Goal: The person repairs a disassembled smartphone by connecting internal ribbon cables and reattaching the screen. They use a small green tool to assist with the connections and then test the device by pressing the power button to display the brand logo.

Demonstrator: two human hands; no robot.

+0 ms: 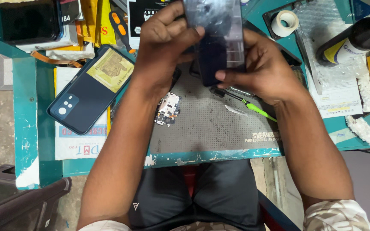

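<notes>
A teal-painted desk [24, 107] with chipped, worn edges carries a grey dotted work mat [210, 124] in the middle, and the person sits close against it, dark trousers showing below the front edge. Bare concrete floor shows at the left, with part of a dark plastic chair [18, 201] in the lower left corner. Above the mat both hands hold up a dark phone screen panel [217, 38], its glossy face catching glare: the left hand [163, 42] has its grip closed on the panel's left edge, thumb across the front, and the right hand [264, 66] grips the lower right edge with the thumb pressed on the face. On the mat just under the hands lie a small circuit board [168, 109], a green-handled tool [253, 107] and a metal blade [236, 111] beside it. To the left a blue phone back cover [88, 92] lies face down on white printed packets, near an orange-and-black screwdriver [120, 28]. At the upper right sit a roll of white tape [284, 22], a sheet of bubble wrap [322, 25] and a dark bottle [360, 38] lying on its side. The top of the panel is cut off by the frame, and the hands hide what lies on the mat behind it. The boxes along the top left are cropped, and the far right edge shows only part of an orange object and some cables.
</notes>
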